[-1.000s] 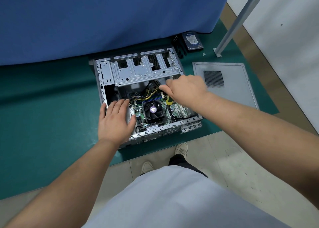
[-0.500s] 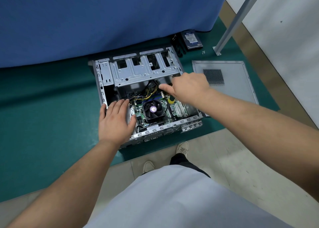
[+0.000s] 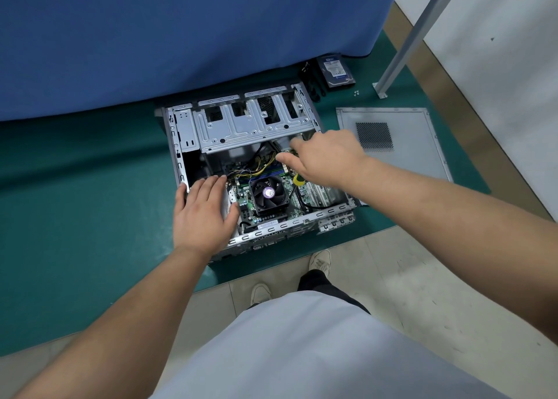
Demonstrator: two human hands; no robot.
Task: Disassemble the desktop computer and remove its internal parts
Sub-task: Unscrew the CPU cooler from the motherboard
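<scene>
The open desktop case lies on its side on a green mat. Inside it I see the motherboard with a black CPU fan and yellow and black cables. My left hand rests flat on the case's near left part, fingers straight. My right hand reaches into the upper right of the case, below the drive cage, with its fingers curled down. A yellow and black screwdriver handle sticks out from under its palm, so it seems to grip the tool. The shaft and tip are hidden.
The removed side panel lies on the mat to the right of the case. A hard drive and black cables lie behind the case, with small screws near a metal post. A blue cloth hangs behind.
My right hand has shifted slightly further into the case toward the drive cage. My left hand has stayed where it was.
</scene>
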